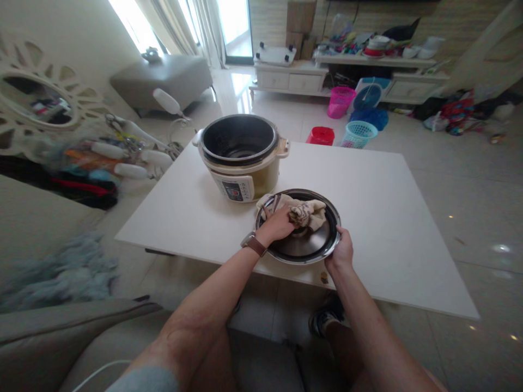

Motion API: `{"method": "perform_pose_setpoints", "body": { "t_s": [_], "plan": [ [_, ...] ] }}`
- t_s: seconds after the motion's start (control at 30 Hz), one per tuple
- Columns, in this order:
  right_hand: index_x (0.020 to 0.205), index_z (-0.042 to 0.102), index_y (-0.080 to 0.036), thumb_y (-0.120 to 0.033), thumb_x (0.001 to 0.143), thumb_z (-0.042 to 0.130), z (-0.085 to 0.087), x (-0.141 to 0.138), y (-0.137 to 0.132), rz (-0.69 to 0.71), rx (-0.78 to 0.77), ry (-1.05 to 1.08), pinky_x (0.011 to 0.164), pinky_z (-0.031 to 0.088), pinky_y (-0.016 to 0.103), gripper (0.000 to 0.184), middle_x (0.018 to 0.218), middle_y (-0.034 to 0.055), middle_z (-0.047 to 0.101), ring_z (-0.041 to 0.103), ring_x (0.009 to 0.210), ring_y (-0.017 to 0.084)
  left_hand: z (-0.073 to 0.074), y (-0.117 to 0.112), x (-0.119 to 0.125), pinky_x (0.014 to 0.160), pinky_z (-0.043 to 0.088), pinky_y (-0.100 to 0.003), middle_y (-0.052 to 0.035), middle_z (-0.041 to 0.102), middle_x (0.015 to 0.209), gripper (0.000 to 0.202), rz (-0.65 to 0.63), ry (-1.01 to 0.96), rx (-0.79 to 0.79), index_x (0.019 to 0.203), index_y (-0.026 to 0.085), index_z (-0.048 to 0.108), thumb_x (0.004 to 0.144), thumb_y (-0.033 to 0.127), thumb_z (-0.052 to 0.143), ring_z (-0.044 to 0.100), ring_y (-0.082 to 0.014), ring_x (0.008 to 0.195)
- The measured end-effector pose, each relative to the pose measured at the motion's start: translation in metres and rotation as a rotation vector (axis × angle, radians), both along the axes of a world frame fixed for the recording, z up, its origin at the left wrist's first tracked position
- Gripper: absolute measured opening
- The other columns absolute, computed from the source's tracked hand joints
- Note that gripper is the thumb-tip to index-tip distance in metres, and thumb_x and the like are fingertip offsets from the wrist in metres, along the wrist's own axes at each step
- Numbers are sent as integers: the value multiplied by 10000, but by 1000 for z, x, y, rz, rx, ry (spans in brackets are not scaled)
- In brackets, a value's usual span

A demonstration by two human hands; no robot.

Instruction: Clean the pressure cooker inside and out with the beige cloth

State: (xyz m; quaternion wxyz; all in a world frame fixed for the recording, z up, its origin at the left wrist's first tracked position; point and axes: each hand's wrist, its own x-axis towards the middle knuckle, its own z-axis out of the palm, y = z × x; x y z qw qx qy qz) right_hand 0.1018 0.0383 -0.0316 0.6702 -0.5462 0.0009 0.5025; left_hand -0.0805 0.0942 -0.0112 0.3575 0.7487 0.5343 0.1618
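Note:
A round dark cooker lid with a shiny metal rim lies on the white table near its front edge. My left hand, with a brown watch on the wrist, is closed on a beige patterned cloth pressed onto the lid's inner face. My right hand grips the lid's rim at its right front side. Just behind the lid stands an open cream pressure cooker with a dark inner pot and a control panel facing me.
A grey sofa lies under my legs at the front left. A cluttered side surface with bottles sits left of the table. Pink, red and teal baskets stand on the tiled floor behind, before a white low cabinet.

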Motion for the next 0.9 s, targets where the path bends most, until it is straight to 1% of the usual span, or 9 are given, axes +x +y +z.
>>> {"method": "perform_pose_setpoints", "body": {
  "t_s": [0.13, 0.23, 0.33, 0.53, 0.6, 0.73, 0.83, 0.9],
  "plan": [
    [828, 703, -171, -256, 810, 622, 4, -2, 0, -11, 0, 10, 623, 569, 207, 119, 745, -33, 743, 654, 651, 117, 5, 0, 0, 1245, -66, -713, -90, 599, 1511, 435, -16, 17, -16, 1324, 287, 669, 895, 354, 648, 465, -399, 1455],
    [828, 708, -170, -256, 815, 619, 5, -3, 0, -13, 4, 6, 630, 572, 211, 125, 742, -30, 741, 655, 649, 119, 10, -1, 1, 1250, -46, -711, -98, 634, 1469, 439, -2, 24, -34, 1321, 282, 681, 887, 343, 660, 463, -401, 1459],
    [833, 710, -167, -264, 811, 627, 4, -2, 0, -16, 0, 1, 629, 570, 208, 129, 746, -29, 741, 655, 649, 118, 12, -1, 1, 1255, -31, -704, -113, 649, 1451, 440, 0, 2, -37, 1319, 264, 691, 886, 334, 658, 460, -397, 1464],
    [837, 686, -182, -305, 793, 649, -7, 2, 0, 21, 18, -2, 668, 592, 240, 136, 791, -22, 752, 680, 704, 140, 8, 1, 1, 1218, -67, -754, -102, 662, 1437, 464, 24, -16, -33, 1334, 292, 688, 872, 334, 671, 471, -420, 1451],
    [842, 680, -187, -321, 786, 661, -12, 4, 0, 39, 21, -10, 673, 597, 247, 147, 795, -26, 749, 684, 717, 146, 8, 2, 1, 1219, -67, -752, -107, 670, 1423, 450, 27, -2, -43, 1318, 289, 698, 871, 337, 671, 469, -423, 1450],
    [866, 686, -191, -325, 788, 661, -19, 7, 1, 44, 32, -22, 684, 602, 247, 157, 792, -39, 744, 680, 713, 139, 10, 0, 3, 1212, -119, -739, -117, 674, 1412, 439, 46, 1, -29, 1313, 273, 699, 884, 357, 660, 473, -423, 1443],
    [881, 696, -189, -328, 785, 673, -23, 8, 2, 37, 33, -22, 677, 604, 251, 170, 786, -39, 744, 680, 707, 140, 11, -2, 4, 1205, -142, -739, -110, 625, 1484, 440, 44, 11, -31, 1327, 281, 687, 893, 345, 647, 454, -419, 1461],
    [895, 702, -185, -335, 795, 671, -25, 7, 1, 56, 96, -47, 667, 606, 262, 183, 797, -27, 751, 689, 715, 150, 12, -3, 4, 1209, -140, -736, -101, 571, 1548, 436, 32, 24, -36, 1325, 289, 686, 893, 329, 643, 406, -415, 1499]
  ]
}}
